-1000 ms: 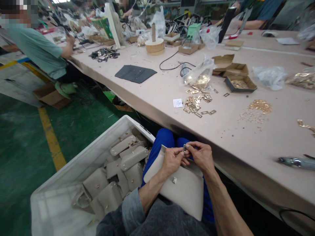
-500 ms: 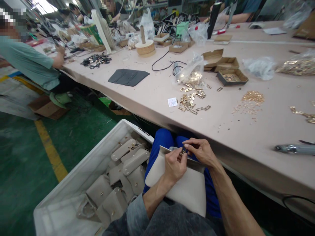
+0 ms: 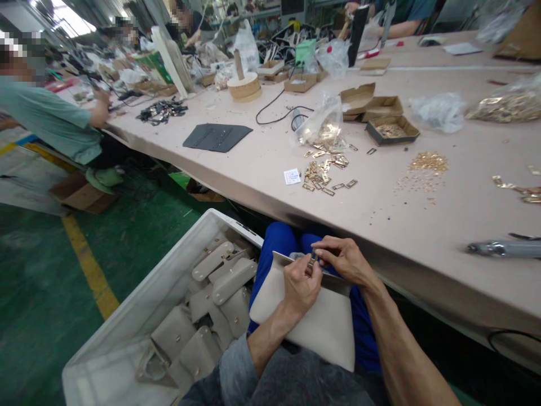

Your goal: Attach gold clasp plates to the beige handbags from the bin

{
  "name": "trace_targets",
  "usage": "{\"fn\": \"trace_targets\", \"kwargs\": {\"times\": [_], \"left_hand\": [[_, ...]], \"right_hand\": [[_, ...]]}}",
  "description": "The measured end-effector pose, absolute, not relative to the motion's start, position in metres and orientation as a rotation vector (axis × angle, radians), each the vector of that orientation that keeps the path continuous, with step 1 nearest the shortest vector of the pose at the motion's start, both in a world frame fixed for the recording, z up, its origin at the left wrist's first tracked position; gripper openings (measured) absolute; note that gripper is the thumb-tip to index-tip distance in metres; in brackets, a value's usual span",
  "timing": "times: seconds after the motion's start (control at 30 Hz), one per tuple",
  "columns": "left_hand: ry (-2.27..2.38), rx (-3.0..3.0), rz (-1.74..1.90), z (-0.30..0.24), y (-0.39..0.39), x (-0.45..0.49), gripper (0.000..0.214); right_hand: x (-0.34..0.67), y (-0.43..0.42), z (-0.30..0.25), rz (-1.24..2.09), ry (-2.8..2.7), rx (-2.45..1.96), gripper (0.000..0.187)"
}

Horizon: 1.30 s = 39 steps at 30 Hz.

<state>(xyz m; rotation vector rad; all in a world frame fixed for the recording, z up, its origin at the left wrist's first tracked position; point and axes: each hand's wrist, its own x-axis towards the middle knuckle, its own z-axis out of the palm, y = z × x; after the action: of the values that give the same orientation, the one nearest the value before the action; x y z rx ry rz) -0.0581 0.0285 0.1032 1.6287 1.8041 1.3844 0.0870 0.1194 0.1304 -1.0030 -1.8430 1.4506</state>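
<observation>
A beige leather bag [image 3: 321, 327] lies on my lap, its open top edge toward the table. My left hand [image 3: 301, 285] is closed on that top edge, thumb and fingers pinched together. My right hand [image 3: 343, 260] pinches a small metal clasp piece [image 3: 313, 260] right at the bag's edge, touching the left fingertips. Both hands are just below the pink table's [image 3: 380, 214] front edge.
A white crate [image 3: 139, 316] of several beige bags stands at my left. On the table lie loose gold clasps [image 3: 323, 172], a heap of gold rivets [image 3: 428, 163], a plastic bag of hardware [image 3: 323, 127], cardboard trays [image 3: 391, 131] and a grey tool [image 3: 502, 248]. Other people work at the far left and back.
The bag's flap was lifted open, hiding the front clasp. My hands moved slightly up toward the table edge. The camera shifted a little.
</observation>
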Motion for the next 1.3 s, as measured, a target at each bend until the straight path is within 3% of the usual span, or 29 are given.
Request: {"fn": "trace_targets", "kwargs": {"times": [0.47, 0.93, 1.3], "left_hand": [[1.842, 1.674, 1.391, 0.102, 0.03, -0.054, 0.02], [1.814, 1.761, 1.462, 0.101, 0.029, -0.053, 0.019], [1.829, 1.732, 1.472, 0.098, 0.027, -0.052, 0.022]], "right_hand": [[0.082, 0.113, 0.128, 1.284, -1.814, -0.988, 0.023], [0.09, 0.114, 0.125, 1.444, -1.776, -0.886, 0.024], [0.081, 0.113, 0.131, 1.336, -1.781, -0.977, 0.018]]}}
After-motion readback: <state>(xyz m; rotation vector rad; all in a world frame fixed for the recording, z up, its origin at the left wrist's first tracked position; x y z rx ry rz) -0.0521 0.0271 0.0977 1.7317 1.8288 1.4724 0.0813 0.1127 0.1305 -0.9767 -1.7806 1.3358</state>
